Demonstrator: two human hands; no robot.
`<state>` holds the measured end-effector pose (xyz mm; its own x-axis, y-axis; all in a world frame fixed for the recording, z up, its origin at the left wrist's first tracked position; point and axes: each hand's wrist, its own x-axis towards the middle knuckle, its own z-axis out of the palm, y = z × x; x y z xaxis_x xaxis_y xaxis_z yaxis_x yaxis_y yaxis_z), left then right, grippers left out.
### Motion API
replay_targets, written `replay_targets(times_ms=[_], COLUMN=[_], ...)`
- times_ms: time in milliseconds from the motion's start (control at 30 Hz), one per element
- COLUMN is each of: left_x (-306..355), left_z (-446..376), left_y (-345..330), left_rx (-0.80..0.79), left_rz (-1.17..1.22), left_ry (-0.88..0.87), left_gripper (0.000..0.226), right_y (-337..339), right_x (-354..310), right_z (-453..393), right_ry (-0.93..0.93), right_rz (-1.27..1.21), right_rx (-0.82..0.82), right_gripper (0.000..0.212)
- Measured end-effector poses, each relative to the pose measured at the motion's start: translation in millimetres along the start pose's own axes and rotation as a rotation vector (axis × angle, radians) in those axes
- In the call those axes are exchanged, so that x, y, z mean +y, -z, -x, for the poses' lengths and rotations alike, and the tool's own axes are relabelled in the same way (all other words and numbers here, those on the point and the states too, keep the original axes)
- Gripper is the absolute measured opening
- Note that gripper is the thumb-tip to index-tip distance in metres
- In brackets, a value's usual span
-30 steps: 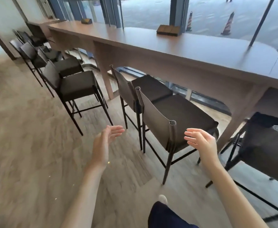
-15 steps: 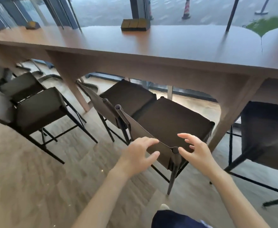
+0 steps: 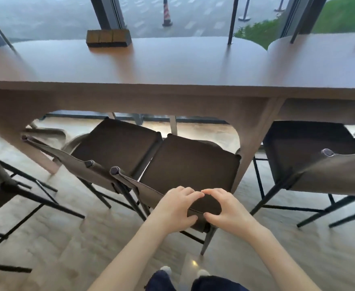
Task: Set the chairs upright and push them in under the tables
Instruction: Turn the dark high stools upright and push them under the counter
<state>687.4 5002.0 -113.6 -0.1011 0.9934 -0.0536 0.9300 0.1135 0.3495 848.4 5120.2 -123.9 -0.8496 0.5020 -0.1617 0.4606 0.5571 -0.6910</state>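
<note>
Now I see my left hand [image 3: 175,208] and right hand [image 3: 227,208] side by side, both gripping the top edge of the chair [image 3: 190,164] backrest, fingers curled over it. Its seat sits partly under the table [image 3: 151,66]. My hands hide the backrest's right end.

Both hands gripped the backrest top of a dark chair [image 3: 190,164], the left hand [image 3: 175,208] beside the right hand [image 3: 225,208], fingertips nearly touching. The chair stood upright, its seat partly under the brown surface [image 3: 151,66], with a second chair [image 3: 117,143] just beside it.
</note>
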Motion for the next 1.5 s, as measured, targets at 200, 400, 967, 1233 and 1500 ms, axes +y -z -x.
replay_targets(times_ms=[200,400,967,1233,1500], left_x=[-32,-52,-62,-37,-9], left_z=[-18,-23,-49,-89,-143], left_y=[1,4,-17,-21,-33], left_rx=[-0.100,-0.256,-0.343,-0.333,-0.283], left_rz=[-0.111,-0.214,-0.297,-0.275,-0.216], left_ry=[-0.242,-0.340,-0.370,-0.332,-0.268], left_gripper=[0.057,0.056,0.033,0.034,0.031], right_y=[-24,-55,-42,-1,53], right_x=[-21,-35,-11,36,85], right_z=[10,2,-12,-24,-41], right_ry=[-0.203,-0.449,-0.441,-0.376,-0.309], right_rz=[0.116,0.359,0.636,0.679,0.702], right_rx=[0.042,-0.026,-0.106,-0.144,-0.191], right_gripper=[0.082,0.053,0.021,0.019,0.022])
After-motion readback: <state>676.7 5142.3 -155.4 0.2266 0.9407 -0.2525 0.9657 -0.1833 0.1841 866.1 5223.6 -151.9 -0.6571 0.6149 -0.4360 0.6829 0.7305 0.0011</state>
